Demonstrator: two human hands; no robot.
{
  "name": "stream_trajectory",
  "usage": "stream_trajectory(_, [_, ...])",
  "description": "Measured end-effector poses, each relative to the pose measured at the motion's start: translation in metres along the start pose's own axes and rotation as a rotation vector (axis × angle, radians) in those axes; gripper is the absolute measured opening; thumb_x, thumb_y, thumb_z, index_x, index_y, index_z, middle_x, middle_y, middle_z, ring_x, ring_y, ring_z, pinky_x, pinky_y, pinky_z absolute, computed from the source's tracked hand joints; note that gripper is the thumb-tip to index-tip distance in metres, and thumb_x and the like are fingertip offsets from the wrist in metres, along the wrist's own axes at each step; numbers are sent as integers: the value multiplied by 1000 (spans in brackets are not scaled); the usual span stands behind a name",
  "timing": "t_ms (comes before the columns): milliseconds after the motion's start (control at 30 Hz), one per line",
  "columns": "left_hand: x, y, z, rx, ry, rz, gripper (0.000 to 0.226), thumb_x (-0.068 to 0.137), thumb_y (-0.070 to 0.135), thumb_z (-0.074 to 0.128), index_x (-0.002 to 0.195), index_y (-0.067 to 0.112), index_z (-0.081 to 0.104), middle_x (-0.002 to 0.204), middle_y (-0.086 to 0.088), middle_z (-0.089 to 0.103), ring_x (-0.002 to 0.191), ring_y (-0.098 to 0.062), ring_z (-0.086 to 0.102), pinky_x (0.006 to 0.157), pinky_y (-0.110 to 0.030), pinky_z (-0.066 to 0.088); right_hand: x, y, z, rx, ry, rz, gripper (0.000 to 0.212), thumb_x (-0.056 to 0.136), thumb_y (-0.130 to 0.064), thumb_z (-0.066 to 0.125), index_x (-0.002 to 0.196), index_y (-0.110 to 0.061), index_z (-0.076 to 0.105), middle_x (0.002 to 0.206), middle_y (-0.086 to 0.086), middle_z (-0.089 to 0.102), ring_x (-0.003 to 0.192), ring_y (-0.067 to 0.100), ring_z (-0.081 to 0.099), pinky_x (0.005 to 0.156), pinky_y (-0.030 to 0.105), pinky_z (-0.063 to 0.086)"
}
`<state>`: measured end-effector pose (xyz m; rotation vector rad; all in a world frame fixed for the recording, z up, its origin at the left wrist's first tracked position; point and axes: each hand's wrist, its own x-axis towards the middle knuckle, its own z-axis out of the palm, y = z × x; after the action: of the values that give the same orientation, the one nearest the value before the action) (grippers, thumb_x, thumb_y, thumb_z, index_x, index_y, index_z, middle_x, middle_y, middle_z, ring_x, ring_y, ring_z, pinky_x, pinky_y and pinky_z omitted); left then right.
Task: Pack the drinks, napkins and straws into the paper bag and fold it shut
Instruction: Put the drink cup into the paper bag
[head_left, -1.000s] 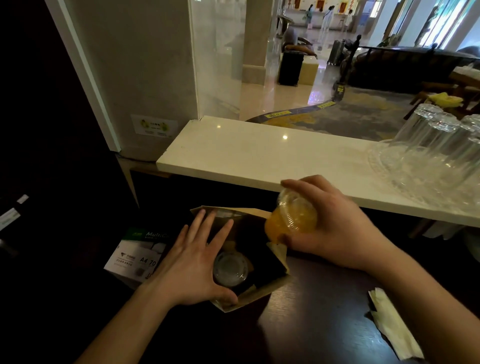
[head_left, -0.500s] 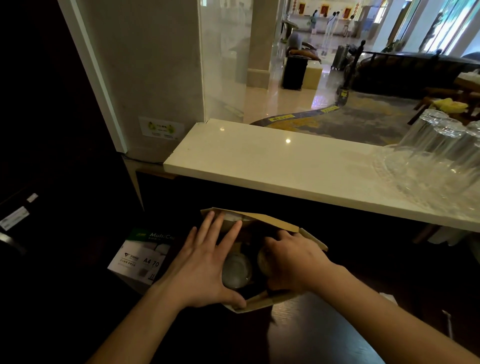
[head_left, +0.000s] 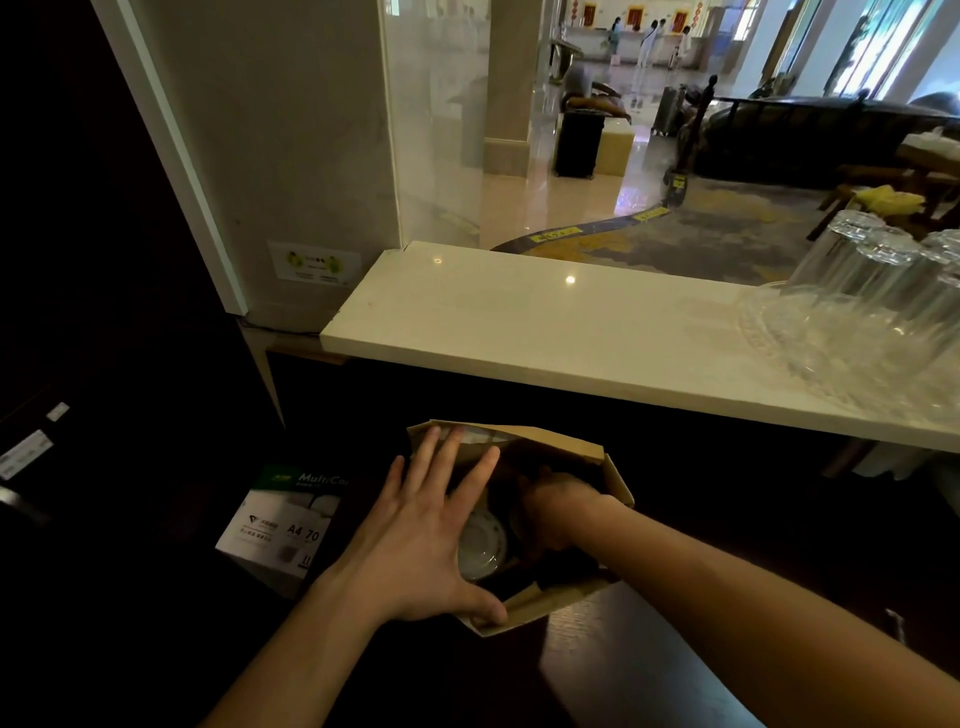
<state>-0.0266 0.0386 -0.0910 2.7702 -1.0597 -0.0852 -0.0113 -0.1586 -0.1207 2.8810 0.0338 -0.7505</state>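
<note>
A ream of A4 paper lies left of the paper bag on the dark counter. The left hand, fingers spread, still braces the bag's left wall beside a lidded drink inside. The right hand has sunk deeper into the bag than half a second ago; its grip cannot be told.

1 paper bag; 1 lidded cup visible inside; 2 hands, left & right; 1 A4 paper pack; several upturned glasses, approx.

One head-worn view (wide-angle) looks forward and down; close over the paper bag, lobby beyond
</note>
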Motion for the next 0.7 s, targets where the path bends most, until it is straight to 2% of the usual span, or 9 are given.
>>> stream_trajectory(133, [-1,0,-2,-1,-13,-4,143,46,98,54,146,40,-31,153,2,-45,137,-19,-44,116,-55,-8,6,-3,6,7,-15,9,80,78,-38,74,144,-20,33,138,11,45,120,31,50,93,40,46])
stream_trajectory(367, [-1,-1,-2,-13,-11,1,143,45,98,53,147,41,-30,154,4,-44,138,-18,-43,116,-54,-7,11,-1,15,28,-43,17,93,74,-44,77,147,-24,24,145,11,40,129,34,42,100,43,42])
stream_trajectory(700, [-3,-1,1,-42,4,-5,143,44,98,54,147,42,-29,153,7,-46,139,-17,-42,114,-52,-8,15,-2,22,73,2,-6,94,64,-47,83,142,-28,34,142,9,42,128,33,44,101,43,41])
